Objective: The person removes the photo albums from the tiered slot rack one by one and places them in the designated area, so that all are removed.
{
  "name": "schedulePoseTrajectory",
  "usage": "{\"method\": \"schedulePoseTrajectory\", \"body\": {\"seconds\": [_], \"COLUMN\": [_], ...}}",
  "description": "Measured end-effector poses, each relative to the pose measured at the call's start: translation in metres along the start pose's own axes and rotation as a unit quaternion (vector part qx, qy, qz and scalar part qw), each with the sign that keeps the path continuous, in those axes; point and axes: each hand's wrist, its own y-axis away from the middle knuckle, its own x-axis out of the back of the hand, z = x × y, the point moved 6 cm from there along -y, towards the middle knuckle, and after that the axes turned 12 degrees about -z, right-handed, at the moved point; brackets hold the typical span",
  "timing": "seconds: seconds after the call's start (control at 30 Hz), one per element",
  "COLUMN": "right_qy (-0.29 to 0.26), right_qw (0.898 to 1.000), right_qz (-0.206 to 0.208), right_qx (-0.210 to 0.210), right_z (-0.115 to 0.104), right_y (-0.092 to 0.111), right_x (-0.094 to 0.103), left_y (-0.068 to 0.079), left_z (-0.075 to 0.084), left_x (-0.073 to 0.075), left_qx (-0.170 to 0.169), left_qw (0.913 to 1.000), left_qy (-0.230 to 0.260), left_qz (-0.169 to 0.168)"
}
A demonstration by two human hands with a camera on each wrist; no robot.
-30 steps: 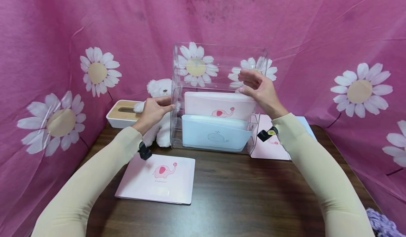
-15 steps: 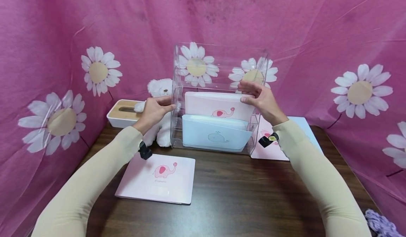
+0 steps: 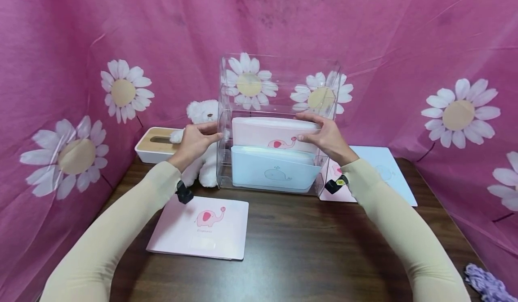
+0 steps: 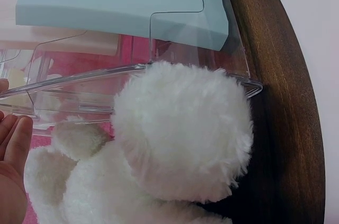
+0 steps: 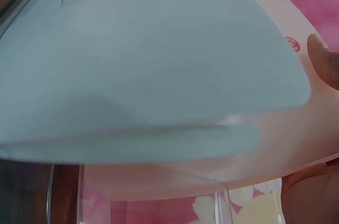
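Observation:
A clear plastic file rack (image 3: 223, 108) stands at the middle back. My left hand (image 3: 194, 144) holds the front edge of its left side panel, thumb opposite fairly straight fingers. Upright in the rack is a pink folder (image 3: 255, 133) with an elephant drawing. My right hand (image 3: 325, 135) grips this folder near its upper right corner; the right wrist view shows the thumb (image 5: 324, 62) on the front face and the fingers (image 5: 312, 192) behind. Before it, in the lower front slot, a blue folder (image 3: 247, 169) with a whale drawing hides the pink folder's lower part.
Another pink folder (image 3: 174, 234) lies flat at the front left. Right of the rack lie a pink folder (image 3: 329, 193) and a blue one (image 3: 392, 187). A white plush toy (image 3: 208, 169) and a wood-lidded white box (image 3: 151, 157) stand left. Purple knitted stuff (image 3: 487, 284) shows bottom right.
My right hand has come down and to the left, from above the pink folder's corner to gripping it. The pink folder has shifted slightly left. My left hand stays at the rack's side.

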Motion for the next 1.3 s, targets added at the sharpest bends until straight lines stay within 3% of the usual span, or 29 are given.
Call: {"method": "schedulePoseTrajectory", "body": {"seconds": [0.33,0.8,1.3], "right_qy": [-0.008,0.022,-0.008], "right_qw": [1.000,0.999,0.997], "right_qz": [0.017,0.034,0.065], "right_qx": [-0.012,-0.025,-0.044], "right_z": [0.001,-0.001,0.003], "right_y": [-0.004,-0.015,-0.019], "right_x": [-0.002,-0.008,-0.009], "left_y": [0.001,0.001,0.001], "left_z": [0.000,0.000,0.000], "left_x": [0.000,0.001,0.000], "left_qx": [0.001,0.001,-0.002], "left_qw": [1.0000,1.0000,1.0000], "left_qy": [0.003,0.005,0.004], "left_qz": [0.001,0.003,0.003]}}
